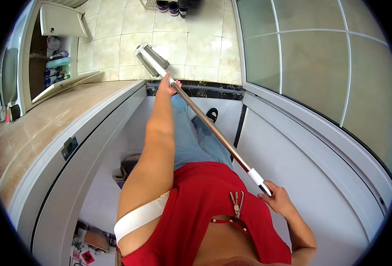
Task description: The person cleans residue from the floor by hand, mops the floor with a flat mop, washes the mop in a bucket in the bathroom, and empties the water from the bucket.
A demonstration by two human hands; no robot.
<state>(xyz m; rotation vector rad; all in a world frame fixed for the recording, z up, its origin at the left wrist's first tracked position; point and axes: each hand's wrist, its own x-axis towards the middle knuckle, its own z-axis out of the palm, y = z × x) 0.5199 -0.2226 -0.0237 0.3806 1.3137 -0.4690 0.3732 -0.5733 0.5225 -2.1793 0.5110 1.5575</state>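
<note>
A long mop lies diagonally across my view, its copper-coloured handle [218, 133] running from upper left to lower right. The white mop head [151, 60] with grey pads is at the far end, over the tiled floor; whether it touches the tiles I cannot tell. My left hand [169, 84], arm stretched out, is closed round the white collar just behind the head. Close to my body on the right, my right hand [278, 199] grips the dark end of the handle, below a white sleeve.
An open cabinet [54, 66] with bottles and its doors ajar stands at upper left. Shoes [174, 8] sit at the top. A black-marbled threshold [200, 91] crosses ahead. White door frames flank me, with a glazed panel [315, 62] on the right.
</note>
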